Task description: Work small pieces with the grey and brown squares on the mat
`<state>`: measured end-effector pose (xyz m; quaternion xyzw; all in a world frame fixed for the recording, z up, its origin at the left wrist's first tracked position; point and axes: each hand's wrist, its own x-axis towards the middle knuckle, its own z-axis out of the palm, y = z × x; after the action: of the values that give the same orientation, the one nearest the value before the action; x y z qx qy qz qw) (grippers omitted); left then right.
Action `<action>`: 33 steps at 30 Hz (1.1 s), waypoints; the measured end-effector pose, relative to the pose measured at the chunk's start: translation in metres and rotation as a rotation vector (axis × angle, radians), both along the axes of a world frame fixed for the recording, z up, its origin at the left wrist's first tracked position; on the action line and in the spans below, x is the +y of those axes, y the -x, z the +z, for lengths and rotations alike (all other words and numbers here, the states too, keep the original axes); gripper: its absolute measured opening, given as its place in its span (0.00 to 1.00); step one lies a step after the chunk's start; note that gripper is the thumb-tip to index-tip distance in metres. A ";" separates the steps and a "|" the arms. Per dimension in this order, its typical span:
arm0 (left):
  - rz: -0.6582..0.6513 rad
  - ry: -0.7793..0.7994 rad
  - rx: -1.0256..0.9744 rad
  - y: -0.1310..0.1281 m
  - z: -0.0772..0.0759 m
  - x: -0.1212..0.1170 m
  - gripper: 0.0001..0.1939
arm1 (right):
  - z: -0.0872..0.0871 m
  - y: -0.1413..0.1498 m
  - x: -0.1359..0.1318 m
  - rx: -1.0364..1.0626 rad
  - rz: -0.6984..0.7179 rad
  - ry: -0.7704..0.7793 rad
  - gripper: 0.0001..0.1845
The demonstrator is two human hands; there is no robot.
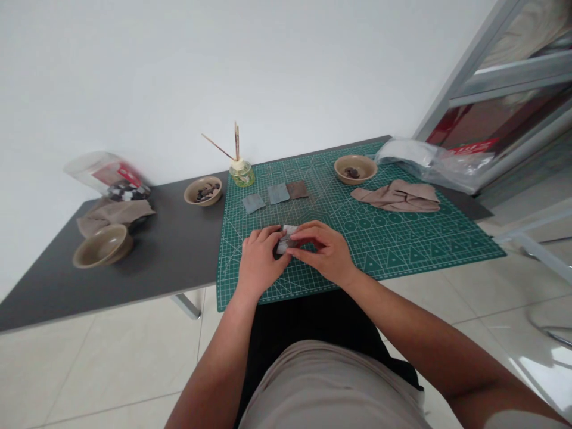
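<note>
Over the near part of the green cutting mat, both hands meet at a small pale grey patch. My left hand curls around its left side, thumb and fingers against it. From the right, my right hand pinches at the patch with thumb and fingertips. Something darker shows under or beside it, but the fingers hide what it is. Beyond the hands lie two blue-grey fabric squares and a brown fabric square, the brown one touching its neighbour.
A bowl of dark pieces and a crumpled brown cloth lie right, by a plastic bag. Left are a reed diffuser, another filled bowl, a tilted bowl, a cloth and a bag.
</note>
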<state>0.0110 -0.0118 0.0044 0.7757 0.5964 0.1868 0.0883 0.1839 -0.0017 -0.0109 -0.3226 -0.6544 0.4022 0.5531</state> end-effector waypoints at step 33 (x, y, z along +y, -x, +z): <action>-0.016 -0.010 0.073 -0.001 -0.002 -0.002 0.22 | 0.005 -0.012 0.034 -0.848 0.034 -0.238 0.04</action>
<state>0.0118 -0.0137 0.0025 0.7870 0.5923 0.1605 0.0642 0.1958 0.0326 -0.0054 -0.3826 -0.8705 0.1651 0.2621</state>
